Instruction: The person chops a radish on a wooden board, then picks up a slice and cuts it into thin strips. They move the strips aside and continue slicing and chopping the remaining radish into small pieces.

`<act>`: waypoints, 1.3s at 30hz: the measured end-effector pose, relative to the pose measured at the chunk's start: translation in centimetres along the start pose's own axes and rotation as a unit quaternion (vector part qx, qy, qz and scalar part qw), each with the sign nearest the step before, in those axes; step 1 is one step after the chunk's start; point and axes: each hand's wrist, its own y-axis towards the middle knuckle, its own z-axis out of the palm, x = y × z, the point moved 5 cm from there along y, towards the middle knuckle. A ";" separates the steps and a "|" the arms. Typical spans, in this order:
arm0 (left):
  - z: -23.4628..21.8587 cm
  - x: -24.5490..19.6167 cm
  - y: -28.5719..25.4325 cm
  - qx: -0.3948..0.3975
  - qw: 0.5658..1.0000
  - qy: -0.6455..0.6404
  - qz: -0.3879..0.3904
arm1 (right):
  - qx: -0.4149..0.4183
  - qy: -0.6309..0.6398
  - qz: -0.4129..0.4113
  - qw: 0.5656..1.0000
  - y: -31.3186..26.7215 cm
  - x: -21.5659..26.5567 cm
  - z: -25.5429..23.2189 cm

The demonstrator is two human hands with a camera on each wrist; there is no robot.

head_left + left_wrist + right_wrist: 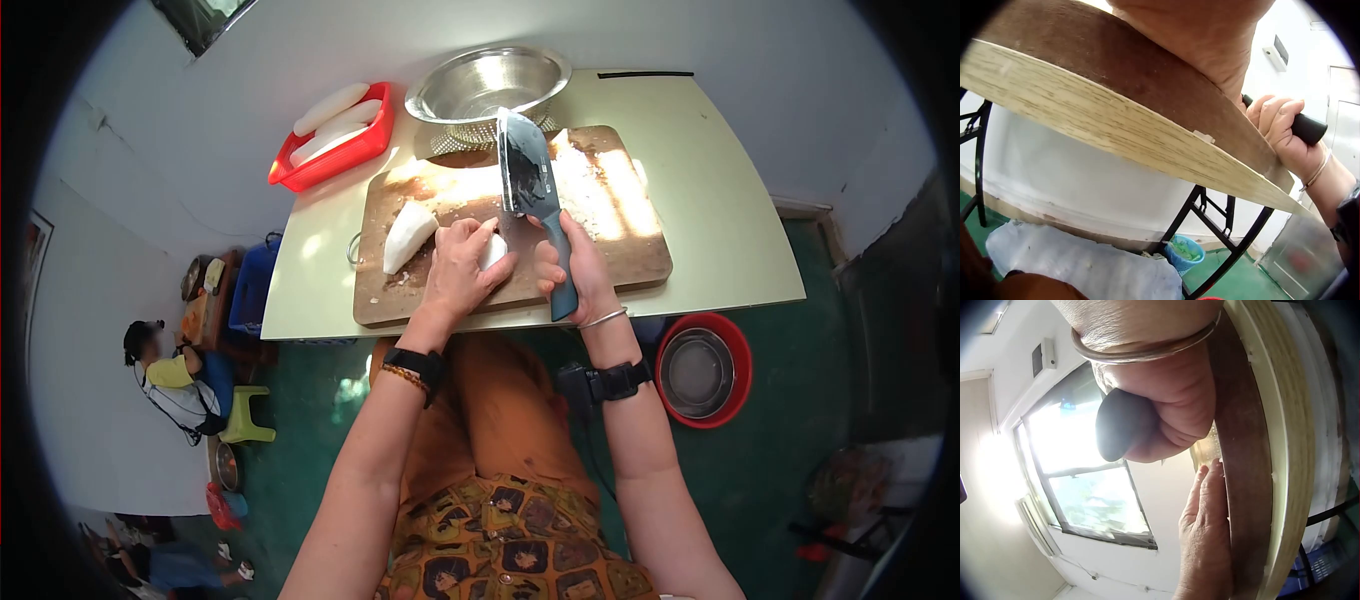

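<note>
In the head view my right hand [586, 268] grips the grey handle of a kitchen cleaver [530, 165], its broad dark blade pointing away from me over the wooden cutting board [625, 265]. Just left of the blade, my left hand [460, 262] holds a white radish piece [493, 251] down on the board, fingers and thumb around it and partly hiding it. A larger peeled radish chunk [407, 240] lies to the left of that hand. From the left wrist, the handle end [1311, 129] sticks out of the right fist.
Behind the board stands a steel basin [490, 85] over a perforated colander [470, 136]. A red basket [335, 158] with several peeled radishes sits at the table's back left. On the floor at right is a red tub [740, 370]. A seated person [180, 385] is at far left.
</note>
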 end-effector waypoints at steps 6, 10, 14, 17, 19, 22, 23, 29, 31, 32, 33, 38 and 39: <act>0.0 0.2 -0.3 0.005 1.000 -0.011 -0.013 | -0.003 0.006 0.006 1.000 -0.1 0.0 0.2; -0.1 0.4 -0.3 -0.024 0.999 -0.008 -0.048 | -0.006 0.004 0.005 1.000 -0.3 0.0 0.2; 0.1 1.6 -0.4 -0.003 0.997 -0.051 -0.064 | -0.001 -0.001 -0.001 1.000 -0.2 0.0 0.2; -0.1 1.7 -0.6 -0.006 0.997 -0.064 -0.039 | -0.001 -0.002 -0.004 1.000 -0.1 0.0 0.0; -0.2 1.7 -0.6 -0.011 0.997 -0.071 -0.040 | 0.000 0.005 0.003 1.000 0.1 -0.1 0.0; -0.5 1.3 -0.6 -0.007 0.994 -0.089 -0.061 | -0.015 -0.004 0.007 1.000 -0.3 0.1 0.2; -0.6 1.3 -0.5 -0.009 0.993 -0.095 -0.063 | -0.007 -0.006 0.006 1.000 -0.2 0.2 0.3; -0.3 1.3 -0.3 -0.005 0.994 -0.093 -0.062 | 0.003 -0.020 0.003 1.000 -0.2 0.1 0.2; -0.2 1.3 -0.4 -0.008 0.994 -0.086 -0.062 | 0.001 -0.012 0.006 1.000 -0.2 0.1 0.2; -0.2 1.3 -0.3 -0.006 0.994 -0.088 -0.064 | 0.001 -0.008 0.008 1.000 -0.2 0.1 0.2; -0.3 1.3 -0.3 -0.007 0.994 -0.088 -0.067 | 0.001 -0.005 0.011 1.000 -0.2 0.1 0.3; -0.4 1.4 -0.4 -0.010 0.993 -0.094 -0.069 | 0.001 -0.031 0.020 0.999 0.1 0.1 0.1; -0.4 1.4 -0.4 -0.016 0.993 -0.098 -0.071 | 0.006 -0.032 0.023 0.999 0.1 -0.1 0.1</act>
